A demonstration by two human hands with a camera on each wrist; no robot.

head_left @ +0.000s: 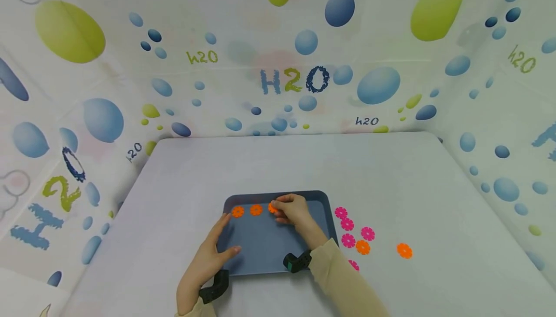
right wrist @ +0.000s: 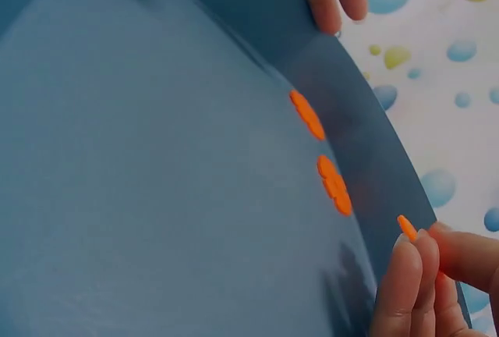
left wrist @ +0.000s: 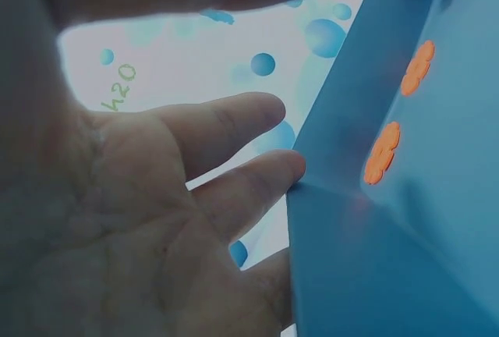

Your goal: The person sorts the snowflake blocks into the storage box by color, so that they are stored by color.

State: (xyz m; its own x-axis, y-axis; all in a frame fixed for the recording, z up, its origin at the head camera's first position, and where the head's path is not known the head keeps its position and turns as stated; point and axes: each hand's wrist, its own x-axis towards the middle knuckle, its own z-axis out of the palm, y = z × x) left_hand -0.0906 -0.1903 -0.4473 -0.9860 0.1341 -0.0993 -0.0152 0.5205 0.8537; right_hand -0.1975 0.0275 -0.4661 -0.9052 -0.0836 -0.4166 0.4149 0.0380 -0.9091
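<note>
Orange and flower-shaped, one small piece (right wrist: pixel 406 226) is pinched in the fingers (right wrist: pixel 404 278) of the right hand (head_left: pixel 294 209), over the blue tray (head_left: pixel 269 249). The left hand (head_left: pixel 208 254), fingers spread, touches the tray's edge.

Right hand (head_left: pixel 295 212) partly hides pinched orange flower (head_left: pixel 271 208); sleeve (head_left: pixel 345 278) partly covers lowest pink flower (head_left: pixel 354 264)

Patterned backdrop (head_left: pixel 243 8) bearing large "H2O" (head_left: pixel 293 80) at rear and left, smaller "h2O" (head_left: pixel 202 57) repeated
</note>
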